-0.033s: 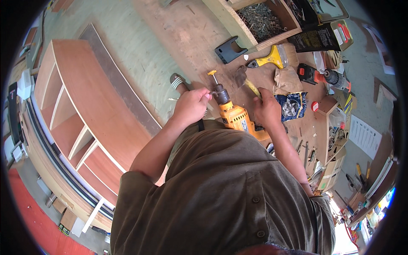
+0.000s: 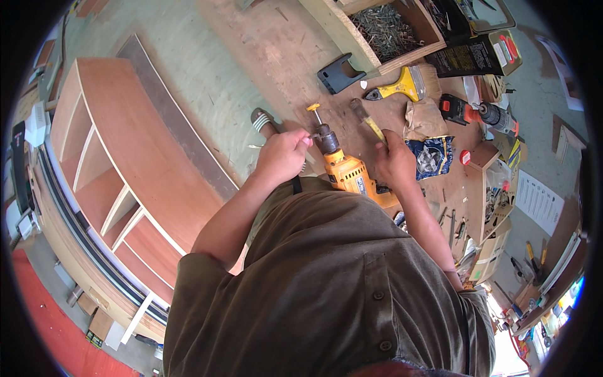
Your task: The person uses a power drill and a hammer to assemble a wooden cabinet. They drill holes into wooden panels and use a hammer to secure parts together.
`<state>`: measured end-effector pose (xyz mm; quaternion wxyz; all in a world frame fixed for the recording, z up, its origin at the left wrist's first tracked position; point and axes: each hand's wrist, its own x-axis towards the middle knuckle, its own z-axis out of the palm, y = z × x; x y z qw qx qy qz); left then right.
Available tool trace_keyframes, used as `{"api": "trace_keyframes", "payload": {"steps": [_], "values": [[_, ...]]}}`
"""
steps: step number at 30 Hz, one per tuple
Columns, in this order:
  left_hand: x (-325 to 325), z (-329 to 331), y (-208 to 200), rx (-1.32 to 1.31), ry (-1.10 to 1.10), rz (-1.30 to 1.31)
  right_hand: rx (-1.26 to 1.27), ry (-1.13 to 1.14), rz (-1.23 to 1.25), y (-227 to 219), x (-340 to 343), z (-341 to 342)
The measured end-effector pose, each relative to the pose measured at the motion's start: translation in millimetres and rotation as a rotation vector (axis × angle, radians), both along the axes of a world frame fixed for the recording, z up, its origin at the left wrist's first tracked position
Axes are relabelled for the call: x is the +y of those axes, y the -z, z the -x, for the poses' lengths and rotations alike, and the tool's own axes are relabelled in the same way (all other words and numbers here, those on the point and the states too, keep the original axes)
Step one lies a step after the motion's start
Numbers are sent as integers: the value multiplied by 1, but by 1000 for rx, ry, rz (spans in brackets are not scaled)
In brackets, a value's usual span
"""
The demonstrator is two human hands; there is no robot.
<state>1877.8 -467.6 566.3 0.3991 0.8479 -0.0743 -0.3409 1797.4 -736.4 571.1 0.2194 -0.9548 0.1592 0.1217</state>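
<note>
A yellow corded drill (image 2: 347, 169) lies in front of my body, its dark chuck (image 2: 325, 138) pointing away from me. The chuck grips a short metal shaft with a yellow tip (image 2: 313, 107). My left hand (image 2: 282, 157) pinches what looks like a chuck key against the chuck's left side, mostly covered by my fingers. My right hand (image 2: 396, 160) is wrapped round the yellow handle of a hammer (image 2: 374, 130). The hammer's rusty head is up and to the right of the chuck, apart from it.
Beyond are a wooden box of screws (image 2: 386, 31), a black plastic piece (image 2: 341, 73) and a yellow-handled brush (image 2: 402, 87). A cordless drill (image 2: 480, 115) and a torn blue packet (image 2: 431, 157) lie to the right. A curved wooden shelf unit (image 2: 144, 157) stands left.
The hammer has turned in my right hand, so its head now shows narrower. My left hand and the drill look unmoved.
</note>
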Motion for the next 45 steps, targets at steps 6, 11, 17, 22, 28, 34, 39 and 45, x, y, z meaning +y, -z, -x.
{"api": "trace_keyframes", "payload": {"steps": [6, 11, 17, 22, 28, 34, 39, 45], "values": [[-2, -3, 1, -65, -10, -53, 150, 105, -157, -31, 7, -8], [0, -3, 0, -44, 49, -76, 157, 108, -270, -54, 19, -5], [-2, 0, 0, -105, 45, -81, 98, 0, -258, -66, 25, -2], [-3, -1, -3, -126, 66, -101, 31, -60, -276, -75, 27, -2], [-8, -5, -12, -129, 76, -129, -75, -214, -224, -81, 27, -5], [-5, -13, -12, 67, 64, -96, -78, -292, -208, -87, 29, -5], [-4, -21, -6, 156, 29, -87, -58, -317, -182, -84, 33, -12], [-6, -21, -9, 49, 57, -179, -49, -333, -172, -79, 36, -20]]}}
